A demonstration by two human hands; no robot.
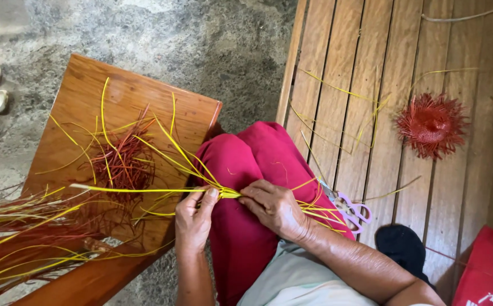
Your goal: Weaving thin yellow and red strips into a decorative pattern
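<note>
My left hand (194, 216) and my right hand (275, 207) meet over my lap in red trousers (246, 158). Both pinch a bundle of thin yellow straw strips (224, 192) where the strips cross. From that spot the strips fan out left over a small wooden table (76, 96) and right toward the bench. A pile of red strips (123, 161) lies on the table under the yellow ones.
Pink-handled scissors (351, 208) lie on the slatted wooden bench (371, 51) by my right wrist. A round red woven piece (431, 124) with loose ends rests farther right. More yellow and red strips (20, 226) spread at lower left. A red bag (487, 272) sits at the lower right corner.
</note>
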